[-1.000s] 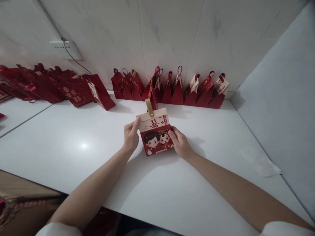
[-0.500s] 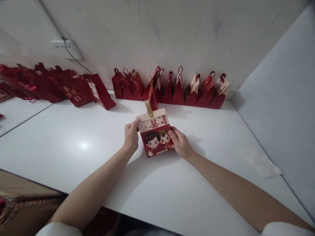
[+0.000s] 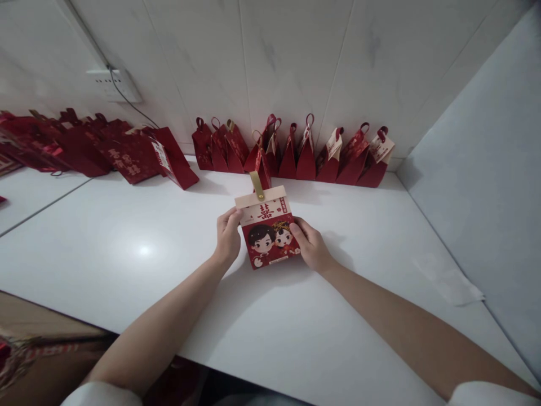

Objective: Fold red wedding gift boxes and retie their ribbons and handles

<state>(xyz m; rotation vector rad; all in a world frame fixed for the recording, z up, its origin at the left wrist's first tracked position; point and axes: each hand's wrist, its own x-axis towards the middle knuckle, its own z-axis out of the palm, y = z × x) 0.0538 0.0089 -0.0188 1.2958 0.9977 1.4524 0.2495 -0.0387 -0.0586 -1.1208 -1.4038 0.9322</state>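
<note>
Between both hands is a red and cream gift box [image 3: 270,234] with two cartoon figures on its front, its cream top flap closed and a gold strap loop standing up from a stud. My left hand [image 3: 229,234] grips its left edge near the flap, thumb in front. On the right side, my right hand [image 3: 311,245] holds the edge lower down, with the thumb on the printed face and the other fingers hidden behind. The box is held tilted slightly over the white table [image 3: 169,282].
Along the wall stands a row of red gift boxes [image 3: 306,160] with loop handles. More red boxes [image 3: 127,152] crowd the left back. A white socket strip [image 3: 114,84] with a cable is on the wall. Clear plastic [image 3: 452,282] lies at the right; a cardboard box [image 3: 51,361] is below left.
My left hand has slid slightly down and right along the box's left edge. The box has turned a little more upright; my right hand has hardly moved.
</note>
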